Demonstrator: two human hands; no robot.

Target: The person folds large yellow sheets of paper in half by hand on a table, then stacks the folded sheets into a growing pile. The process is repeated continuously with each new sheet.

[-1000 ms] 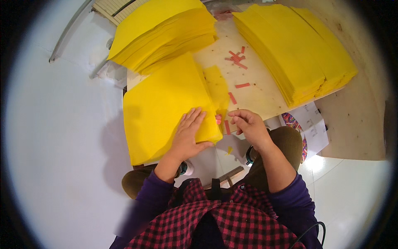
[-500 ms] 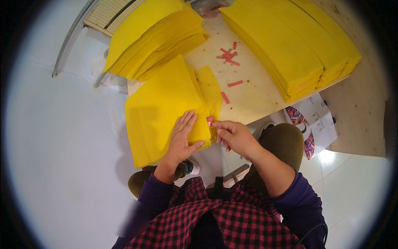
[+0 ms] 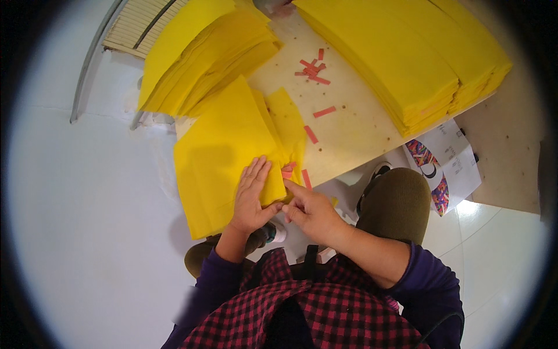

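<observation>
Beneath the flat, unclenched left hand (image 3: 252, 198) lay yellow sheets (image 3: 218, 151). Beside its thumb, the right hand (image 3: 314, 214) extended its index finger to their edge; its grip could not be told. Beyond that fingertip lay red strips (image 3: 287, 173) and, farther out, yellow stacks (image 3: 383, 64).

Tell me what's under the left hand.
Yellow sheets show around the left hand, which rests on them. The patch directly beneath it is covered, so I can't see any detail there.
</observation>
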